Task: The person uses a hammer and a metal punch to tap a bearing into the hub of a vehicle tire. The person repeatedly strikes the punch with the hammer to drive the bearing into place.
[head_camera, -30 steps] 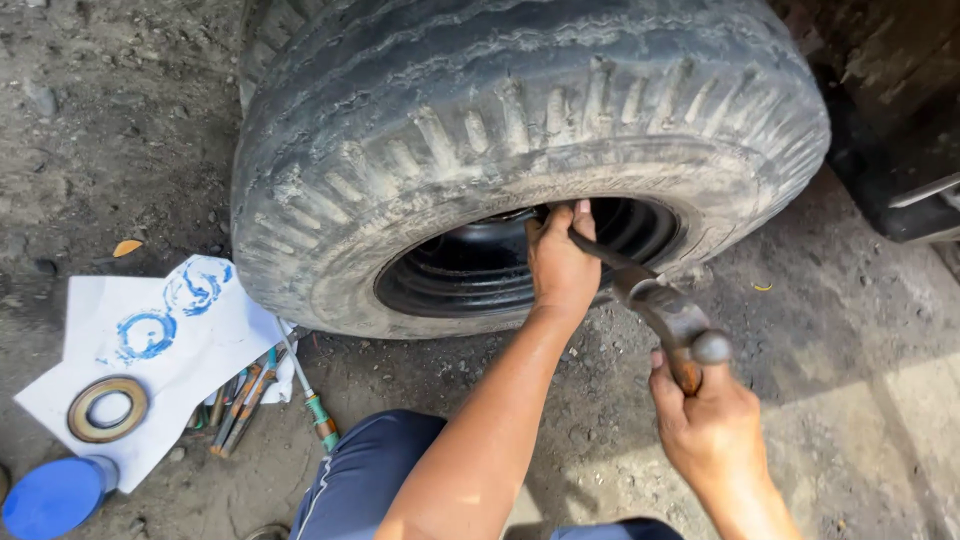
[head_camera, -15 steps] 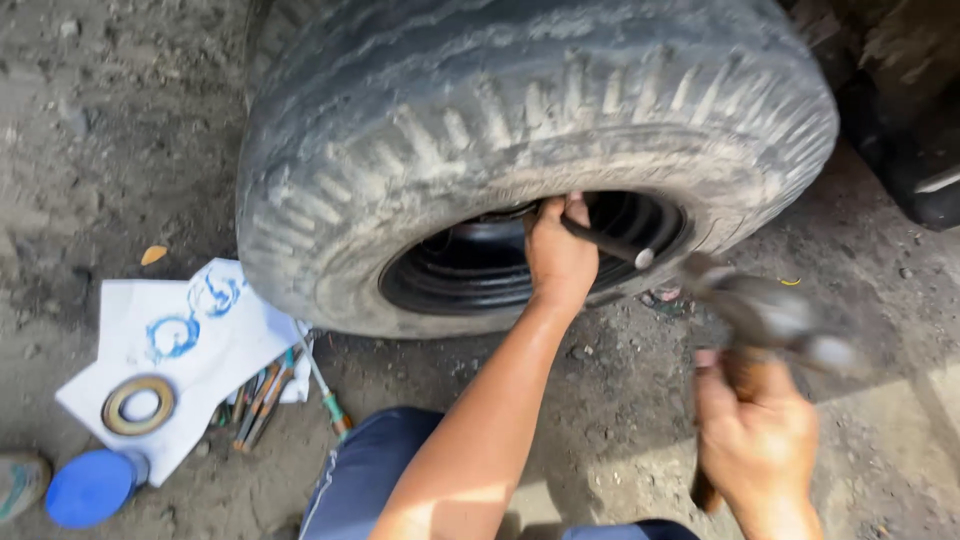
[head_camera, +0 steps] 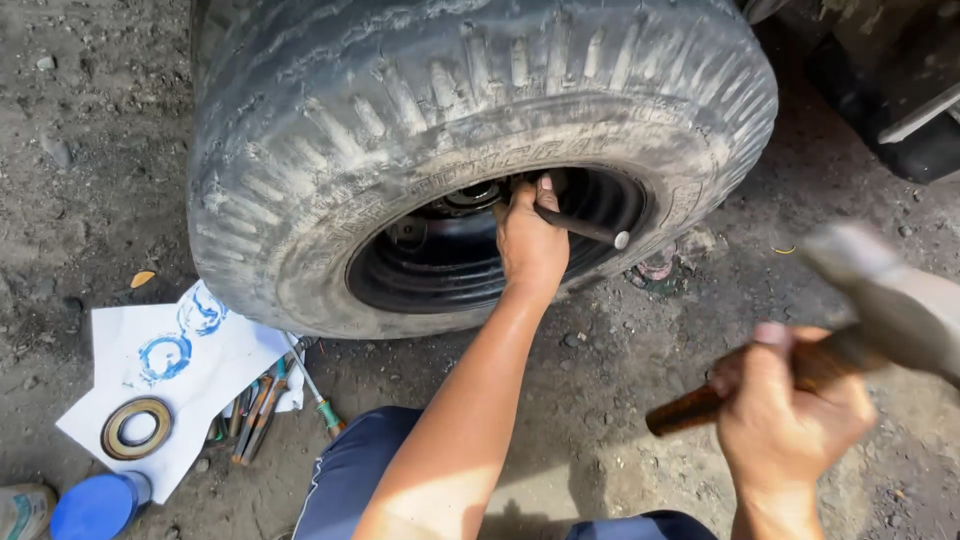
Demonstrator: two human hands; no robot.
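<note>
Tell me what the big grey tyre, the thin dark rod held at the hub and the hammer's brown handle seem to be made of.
The big grey tyre looks like rubber, matte and dusty, with moulded tread blocks. The thin dark rod in the left hand seems steel: slim, dark, with a bright bare tip. The hammer's brown handle in the right hand looks like worn wood, though motion blur leaves it open.

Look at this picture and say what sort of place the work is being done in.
Probably an outdoor, roadside-style vehicle repair spot. A large worn tyre stands on bare dirt ground, the right hand swings a hammer, and screwdrivers lie on a sheet of paper.
</note>
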